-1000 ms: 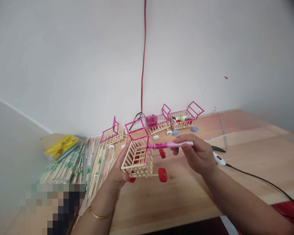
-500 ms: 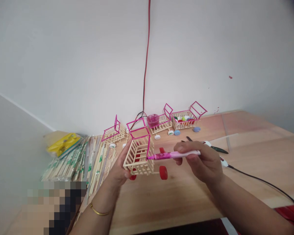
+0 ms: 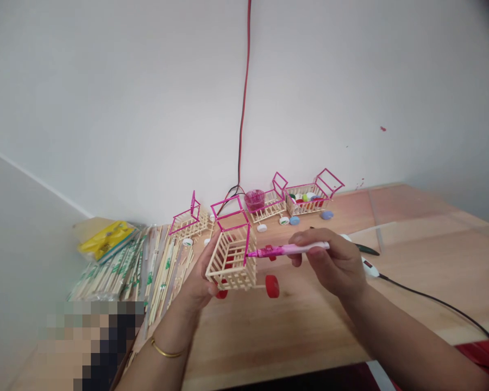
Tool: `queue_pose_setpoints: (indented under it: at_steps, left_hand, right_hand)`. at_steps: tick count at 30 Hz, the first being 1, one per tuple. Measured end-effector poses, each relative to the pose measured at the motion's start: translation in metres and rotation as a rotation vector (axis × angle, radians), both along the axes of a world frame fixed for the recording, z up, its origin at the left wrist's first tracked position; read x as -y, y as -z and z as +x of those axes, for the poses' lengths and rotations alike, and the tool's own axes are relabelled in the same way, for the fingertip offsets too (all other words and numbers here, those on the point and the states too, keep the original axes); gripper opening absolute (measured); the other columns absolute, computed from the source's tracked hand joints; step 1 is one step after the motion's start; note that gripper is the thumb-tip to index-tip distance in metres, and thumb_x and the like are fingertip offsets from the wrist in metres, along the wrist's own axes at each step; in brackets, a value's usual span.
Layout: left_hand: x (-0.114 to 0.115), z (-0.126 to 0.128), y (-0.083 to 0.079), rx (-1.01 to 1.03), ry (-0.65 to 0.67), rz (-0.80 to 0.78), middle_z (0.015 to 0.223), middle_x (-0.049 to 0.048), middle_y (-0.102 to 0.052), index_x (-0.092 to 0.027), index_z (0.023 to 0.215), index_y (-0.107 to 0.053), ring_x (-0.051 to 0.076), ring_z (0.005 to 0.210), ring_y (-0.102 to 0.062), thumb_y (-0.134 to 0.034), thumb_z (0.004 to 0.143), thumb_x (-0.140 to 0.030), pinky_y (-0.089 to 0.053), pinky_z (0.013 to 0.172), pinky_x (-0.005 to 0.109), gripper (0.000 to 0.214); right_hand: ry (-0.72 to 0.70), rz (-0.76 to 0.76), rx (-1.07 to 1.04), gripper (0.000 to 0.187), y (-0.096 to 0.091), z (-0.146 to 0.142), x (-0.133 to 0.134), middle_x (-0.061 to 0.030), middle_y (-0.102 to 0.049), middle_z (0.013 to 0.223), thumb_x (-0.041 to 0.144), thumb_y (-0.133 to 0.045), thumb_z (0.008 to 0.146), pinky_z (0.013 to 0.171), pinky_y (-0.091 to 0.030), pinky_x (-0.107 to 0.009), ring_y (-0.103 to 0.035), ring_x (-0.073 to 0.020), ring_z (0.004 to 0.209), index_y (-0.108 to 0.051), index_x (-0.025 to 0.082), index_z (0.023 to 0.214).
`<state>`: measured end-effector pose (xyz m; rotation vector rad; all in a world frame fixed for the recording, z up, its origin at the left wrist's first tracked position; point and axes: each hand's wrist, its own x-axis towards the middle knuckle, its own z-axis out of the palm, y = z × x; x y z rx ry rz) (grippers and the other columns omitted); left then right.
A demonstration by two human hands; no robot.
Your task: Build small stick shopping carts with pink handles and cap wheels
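Head view, frame centre: right grip (image 3: 334,262) pinching pink marker (image 3: 287,250), just shifted back up pink side rail (image 3: 248,239), apparently recoating it; left grip (image 3: 199,283) clasping cart (image 3: 235,284).

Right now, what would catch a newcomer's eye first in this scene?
Probably the small stick-built cart with bright red wheels, held in the left hand near the middle of the view. Just right of it, the right hand holds a pink marker, its tip at the cart's partly pink rim. Behind, near the wall, are three more pink-trimmed carts, the rightmost holding colourful pieces.
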<state>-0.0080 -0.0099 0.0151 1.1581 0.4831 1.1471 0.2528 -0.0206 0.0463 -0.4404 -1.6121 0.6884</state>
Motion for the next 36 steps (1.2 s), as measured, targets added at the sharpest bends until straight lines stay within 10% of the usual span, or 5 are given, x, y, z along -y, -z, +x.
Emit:
queue_pose_setpoints:
  at_steps: [11, 36]
  left_hand:
    - [0.000, -0.002, 0.004, -0.021, -0.008, 0.004, 0.150, 0.0108, -0.041, -0.033, 0.143, -0.040, 0.036, 0.137, -0.037, -0.086, 0.044, -0.059, -0.031, 0.111, 0.046, 0.112]
    - [0.000, 0.001, -0.002, -0.012, -0.023, -0.052, 0.147, 0.0125, -0.045, -0.032, 0.145, -0.038, 0.038, 0.135, -0.039, -0.089, 0.041, -0.054, -0.032, 0.110, 0.047, 0.118]
  right_hand:
    - [0.181, -0.022, 0.072, 0.016, 0.003, 0.003, -0.005, -0.0027, -0.066, 0.073, 0.025, -0.050, 0.095, 0.062, -0.049, -0.030, -0.062, -0.0153, 0.065, -0.063, 0.021, 0.105]
    - [-0.023, 0.000, 0.019, 0.018, 0.000, 0.002, 0.002, -0.0035, -0.065, 0.073, 0.025, -0.050, 0.095, 0.057, -0.049, -0.031, -0.062, -0.0156, 0.062, -0.061, 0.021, 0.108]
